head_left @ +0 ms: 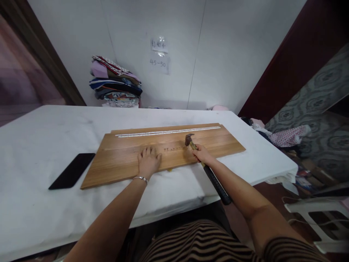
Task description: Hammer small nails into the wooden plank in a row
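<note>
A long wooden board [122,156] lies flat on the white-covered table. My left hand [148,162] rests on it with fingers spread, left of a short row of small nails or holes [172,149], too small to tell which. A claw hammer [215,183] is gripped in my right hand [201,153], high on the handle near the head. The hammer's head [188,139] is over the board, just right of that row; whether it touches the wood I cannot tell. Two thin white strips [169,131] run along the board's far side.
A flat black panel [72,171] lies left of the board on the white tablecloth [29,153]. Folded cloths [116,82] are stacked against the wall. Paper notes [159,56] hang there. A white plastic stool [319,207] stands at the lower right, beyond the table's edge.
</note>
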Available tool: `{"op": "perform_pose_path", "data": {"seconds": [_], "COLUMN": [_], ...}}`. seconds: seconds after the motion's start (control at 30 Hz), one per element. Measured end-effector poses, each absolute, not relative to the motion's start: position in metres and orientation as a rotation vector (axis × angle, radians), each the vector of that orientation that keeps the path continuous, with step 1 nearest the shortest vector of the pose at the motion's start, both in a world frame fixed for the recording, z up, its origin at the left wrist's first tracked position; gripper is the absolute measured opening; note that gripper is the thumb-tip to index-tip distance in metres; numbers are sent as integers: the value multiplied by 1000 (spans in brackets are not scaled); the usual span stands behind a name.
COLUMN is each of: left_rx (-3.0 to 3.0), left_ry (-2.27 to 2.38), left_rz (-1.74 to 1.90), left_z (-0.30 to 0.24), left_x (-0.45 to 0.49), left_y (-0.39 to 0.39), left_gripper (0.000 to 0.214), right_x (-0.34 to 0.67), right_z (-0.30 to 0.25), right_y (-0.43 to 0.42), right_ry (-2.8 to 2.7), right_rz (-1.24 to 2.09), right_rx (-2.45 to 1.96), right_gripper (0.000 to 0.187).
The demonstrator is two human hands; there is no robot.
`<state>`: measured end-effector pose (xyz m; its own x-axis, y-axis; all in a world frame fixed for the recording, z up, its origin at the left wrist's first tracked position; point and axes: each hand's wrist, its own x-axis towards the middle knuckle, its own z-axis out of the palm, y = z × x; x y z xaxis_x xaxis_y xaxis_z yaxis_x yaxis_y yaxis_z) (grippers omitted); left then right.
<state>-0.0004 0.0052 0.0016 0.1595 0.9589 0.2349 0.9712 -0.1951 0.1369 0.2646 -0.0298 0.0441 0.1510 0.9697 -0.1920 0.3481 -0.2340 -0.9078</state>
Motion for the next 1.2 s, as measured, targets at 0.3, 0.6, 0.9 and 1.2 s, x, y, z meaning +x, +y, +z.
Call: {"op": "perform_pose_path", "data": {"seconds": [0.3, 0.6, 0.9, 1.2], "left_rx": [-2364, -2375, -2387, -2380], "left_ry": [-1977, -1975, -1969, -1983], "left_rz": [-421, -410, -416, -421], "left_z": [4, 3, 1, 4], "left_x": [0, -1, -1, 0], "left_y": [4, 6, 7, 5], "left_gripper": [52, 52, 53, 53], "right_x": [261, 266, 266, 266], "right_z": [50, 44, 44, 44], "right_y": [-33, -30, -31, -31], "right_ry": [-1276, -1290, -1299, -1275], "right_rz": [1102, 1082, 1078, 1079], "right_rx": [-1697, -1707, -1713, -1683], "right_gripper": [11, 11, 11, 10]}}
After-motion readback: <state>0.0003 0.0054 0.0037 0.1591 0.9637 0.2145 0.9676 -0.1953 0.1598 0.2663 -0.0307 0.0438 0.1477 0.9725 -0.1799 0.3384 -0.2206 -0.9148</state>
